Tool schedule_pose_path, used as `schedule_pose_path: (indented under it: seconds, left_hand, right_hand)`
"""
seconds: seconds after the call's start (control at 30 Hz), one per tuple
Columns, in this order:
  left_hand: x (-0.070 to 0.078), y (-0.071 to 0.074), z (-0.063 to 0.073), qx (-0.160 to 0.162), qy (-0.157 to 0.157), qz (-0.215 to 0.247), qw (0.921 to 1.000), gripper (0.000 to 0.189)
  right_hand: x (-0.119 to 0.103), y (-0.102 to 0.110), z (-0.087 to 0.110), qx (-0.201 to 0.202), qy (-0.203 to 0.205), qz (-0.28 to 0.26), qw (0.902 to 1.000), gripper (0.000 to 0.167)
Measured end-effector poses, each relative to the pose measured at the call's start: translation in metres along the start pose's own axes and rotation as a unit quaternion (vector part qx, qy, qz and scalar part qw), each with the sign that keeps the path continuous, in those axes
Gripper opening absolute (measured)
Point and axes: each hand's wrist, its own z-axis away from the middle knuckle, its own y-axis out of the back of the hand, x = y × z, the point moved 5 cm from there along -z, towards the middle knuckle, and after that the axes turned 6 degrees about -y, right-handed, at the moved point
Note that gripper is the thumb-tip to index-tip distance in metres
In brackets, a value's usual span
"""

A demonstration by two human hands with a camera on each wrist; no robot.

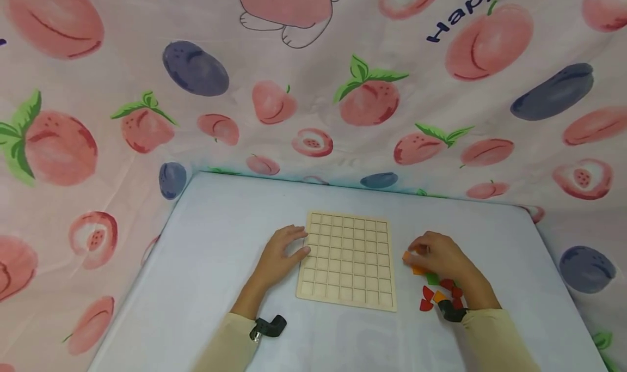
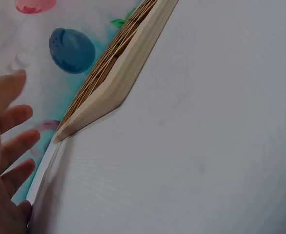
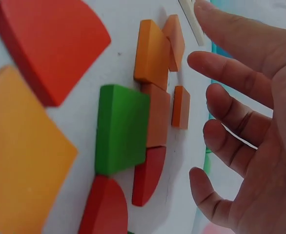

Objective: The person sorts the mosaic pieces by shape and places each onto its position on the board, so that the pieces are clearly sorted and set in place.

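Note:
A pale wooden board (image 1: 345, 260), divided by raised lines into a grid of bare square cells, lies on the white table. My left hand (image 1: 280, 256) is at the board's left edge, thumb and fingers spread; whether they touch it I cannot tell. Right of the board, my right hand (image 1: 440, 255) hovers over small coloured blocks. In the right wrist view its fingers are loosely bent and hold nothing. Beside them lie an orange square block (image 3: 153, 52), a green square block (image 3: 124, 129) and a red quarter-round block (image 3: 52, 46).
A large yellow-orange block (image 3: 23, 156) is close to the right wrist camera. More red pieces (image 1: 428, 293) lie near the right wrist, some partly hidden by the arm. A fruit-patterned cloth (image 1: 313, 78) stands behind and beside the white table (image 1: 206, 285).

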Motion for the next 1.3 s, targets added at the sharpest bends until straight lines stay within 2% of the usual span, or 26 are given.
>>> schedule_pose_path:
  seconds: [0.1,0.23,0.33,0.43,0.7,0.8,1.1,1.3]
  left_hand:
    - [-0.002,-0.004,0.002,-0.018,-0.023,-0.046,0.9985,0.045]
    - [-0.004,-0.010,0.004,-0.060,-0.041,-0.107,0.9915,0.052]
    - [-0.005,-0.013,0.005,-0.085,-0.044,-0.135,0.9863,0.058]
    - [-0.005,-0.014,0.005,-0.096,-0.043,-0.153,0.9826,0.060]
    - [-0.001,-0.012,0.003,-0.097,-0.050,-0.163,0.9806,0.051]
    - [-0.002,-0.012,0.002,-0.103,-0.044,-0.163,0.9803,0.052]
    - [-0.005,-0.008,0.002,-0.096,-0.050,-0.156,0.9819,0.044]
    - [-0.005,-0.008,0.002,-0.093,-0.042,-0.152,0.9831,0.056]
  right_hand:
    - [0.000,-0.004,-0.002,-0.016,-0.008,0.013,0.9998,0.032]
    - [-0.001,-0.008,-0.003,-0.029,-0.009,0.028,0.9991,0.030]
    - [0.000,-0.010,-0.004,-0.029,-0.013,0.038,0.9987,0.026]
    - [-0.001,-0.011,-0.006,-0.023,-0.010,0.045,0.9987,0.023]
    - [-0.004,-0.011,-0.007,-0.021,-0.019,0.031,0.9991,0.019]
    - [-0.008,-0.008,-0.006,-0.005,-0.009,0.015,0.9998,0.016]
    - [-0.024,-0.007,-0.007,0.055,0.020,-0.068,0.9960,0.010]
    - [-0.035,-0.016,-0.017,0.054,0.016,-0.146,0.9877,0.014]
